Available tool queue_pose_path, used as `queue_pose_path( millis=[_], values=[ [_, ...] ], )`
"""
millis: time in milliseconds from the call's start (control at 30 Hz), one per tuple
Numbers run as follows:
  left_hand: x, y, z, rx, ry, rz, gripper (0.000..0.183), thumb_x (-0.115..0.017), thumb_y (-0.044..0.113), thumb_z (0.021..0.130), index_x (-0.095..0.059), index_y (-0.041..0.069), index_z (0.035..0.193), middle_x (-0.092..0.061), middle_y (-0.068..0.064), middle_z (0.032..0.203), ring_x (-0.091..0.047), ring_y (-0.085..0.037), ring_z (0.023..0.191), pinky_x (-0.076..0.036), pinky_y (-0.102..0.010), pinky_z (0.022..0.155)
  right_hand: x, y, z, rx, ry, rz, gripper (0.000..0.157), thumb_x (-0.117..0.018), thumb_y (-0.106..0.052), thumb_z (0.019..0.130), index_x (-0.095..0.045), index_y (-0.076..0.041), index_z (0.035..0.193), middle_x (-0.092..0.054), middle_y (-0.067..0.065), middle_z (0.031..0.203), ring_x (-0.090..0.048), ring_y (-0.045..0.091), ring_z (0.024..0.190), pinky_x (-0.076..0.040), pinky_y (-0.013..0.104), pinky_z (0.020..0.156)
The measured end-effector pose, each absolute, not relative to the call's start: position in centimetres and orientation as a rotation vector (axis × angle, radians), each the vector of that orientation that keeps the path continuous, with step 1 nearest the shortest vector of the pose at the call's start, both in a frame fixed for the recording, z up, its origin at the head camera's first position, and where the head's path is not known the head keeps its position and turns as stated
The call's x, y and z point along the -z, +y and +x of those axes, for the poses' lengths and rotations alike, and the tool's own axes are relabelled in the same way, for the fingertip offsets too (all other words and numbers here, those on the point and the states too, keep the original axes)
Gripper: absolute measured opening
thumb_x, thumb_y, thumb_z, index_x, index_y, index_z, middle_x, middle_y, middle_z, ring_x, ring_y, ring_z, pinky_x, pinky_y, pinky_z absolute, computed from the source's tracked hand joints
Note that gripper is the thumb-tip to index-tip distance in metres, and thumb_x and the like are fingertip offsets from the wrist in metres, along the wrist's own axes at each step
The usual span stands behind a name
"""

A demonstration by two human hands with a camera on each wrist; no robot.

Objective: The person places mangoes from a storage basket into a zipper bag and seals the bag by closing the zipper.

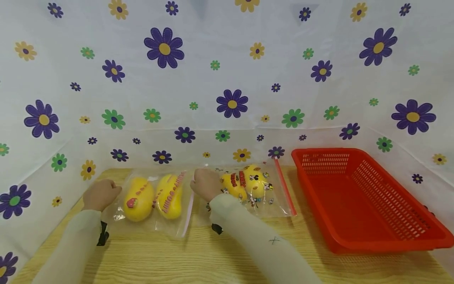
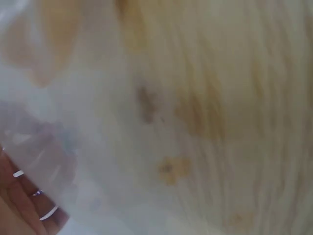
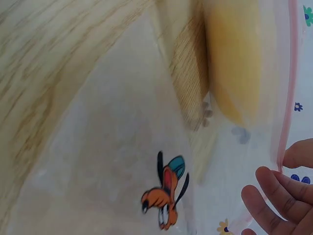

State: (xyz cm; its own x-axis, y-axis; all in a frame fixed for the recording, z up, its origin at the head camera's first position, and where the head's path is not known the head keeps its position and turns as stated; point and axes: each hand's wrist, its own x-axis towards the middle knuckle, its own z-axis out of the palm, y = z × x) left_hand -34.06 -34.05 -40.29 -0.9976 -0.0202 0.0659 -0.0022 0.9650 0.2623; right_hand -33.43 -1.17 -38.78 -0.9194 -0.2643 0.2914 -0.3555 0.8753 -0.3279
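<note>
A clear zip bag with strawberry print and a pink zip strip hangs between both hands. Inside it are two yellow fruits that look like mangoes, one on the left and one on the right. My left hand grips the bag's left edge; the left wrist view shows its curled fingers behind cloudy plastic. Thumb and forefinger of my right hand pinch the pink zip strip, seen closely in the right wrist view.
Right of my right hand, a cartoon-print zip bag with a red strip holds yellow fruits. A red plastic basket stands on the wooden table at the right. Flower-print sheeting surrounds the table's back and sides.
</note>
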Motion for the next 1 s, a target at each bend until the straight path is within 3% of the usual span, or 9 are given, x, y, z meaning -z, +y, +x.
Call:
queue_pose_path(
  millis=[133,300,433,533,800,1000],
  values=[
    [40.7,-34.3,-34.5,0.37,-2.978,0.004,0.029,-0.046,0.022,0.086,-0.05,0.007,0.062,-0.046,-0.004,0.055,-0.045,-0.019,0.055,-0.035,-0.03,0.051,38.8,-2.1,-33.8,-0.56,-2.869,0.459,0.029,-0.059,-0.02,0.087,-0.044,-0.013,0.062,-0.034,-0.003,0.053,-0.031,0.01,0.047,-0.028,0.022,0.046],
    [40.8,-34.9,-34.8,0.307,-2.95,0.011,0.028,-0.046,0.019,0.087,-0.052,0.003,0.064,-0.046,-0.006,0.054,-0.044,-0.02,0.053,-0.035,-0.031,0.05,39.0,-3.0,-34.0,-0.43,-2.934,0.465,0.019,-0.058,-0.026,0.089,-0.06,-0.011,0.078,-0.05,-0.002,0.059,-0.043,0.011,0.053,-0.047,0.033,0.064],
    [40.7,-35.5,-34.9,0.274,-2.956,0.04,0.027,-0.046,0.018,0.087,-0.055,-0.001,0.07,-0.051,-0.01,0.058,-0.046,-0.022,0.054,-0.039,-0.035,0.05,39.1,-3.5,-33.9,-0.29,-2.985,0.449,0.026,-0.055,-0.033,0.092,-0.066,-0.012,0.102,-0.068,-0.001,0.078,-0.062,0.014,0.068,-0.051,0.043,0.082],
    [40.7,-35.9,-34.9,0.257,-2.966,0.07,0.028,-0.046,0.018,0.087,-0.057,-0.005,0.077,-0.054,-0.014,0.062,-0.049,-0.025,0.055,-0.044,-0.039,0.05,39.2,-3.7,-33.9,-0.223,-3.022,0.434,0.032,-0.053,-0.037,0.093,-0.062,-0.014,0.115,-0.071,0.001,0.097,-0.067,0.018,0.085,-0.049,0.045,0.088],
    [40.5,-36.0,-34.8,0.253,-3.02,0.129,0.029,-0.045,0.019,0.087,-0.059,-0.006,0.084,-0.057,-0.015,0.065,-0.05,-0.027,0.058,-0.044,-0.044,0.056,39.6,-3.7,-34.1,-0.009,-3.037,0.397,0.036,-0.054,-0.043,0.091,-0.064,-0.015,0.112,-0.07,0.002,0.105,-0.066,0.022,0.097,-0.048,0.042,0.092],
    [39.7,-34.5,-34.9,0.197,-2.927,0.091,0.04,-0.049,0.022,0.088,-0.052,-0.009,0.113,-0.058,-0.033,0.097,-0.055,-0.045,0.078,-0.045,-0.058,0.07,40.0,-3.3,-34.5,0.021,-3.032,0.348,0.04,-0.056,-0.047,0.089,-0.063,-0.016,0.113,-0.069,0.003,0.11,-0.064,0.023,0.102,-0.046,0.042,0.096]
  ],
)
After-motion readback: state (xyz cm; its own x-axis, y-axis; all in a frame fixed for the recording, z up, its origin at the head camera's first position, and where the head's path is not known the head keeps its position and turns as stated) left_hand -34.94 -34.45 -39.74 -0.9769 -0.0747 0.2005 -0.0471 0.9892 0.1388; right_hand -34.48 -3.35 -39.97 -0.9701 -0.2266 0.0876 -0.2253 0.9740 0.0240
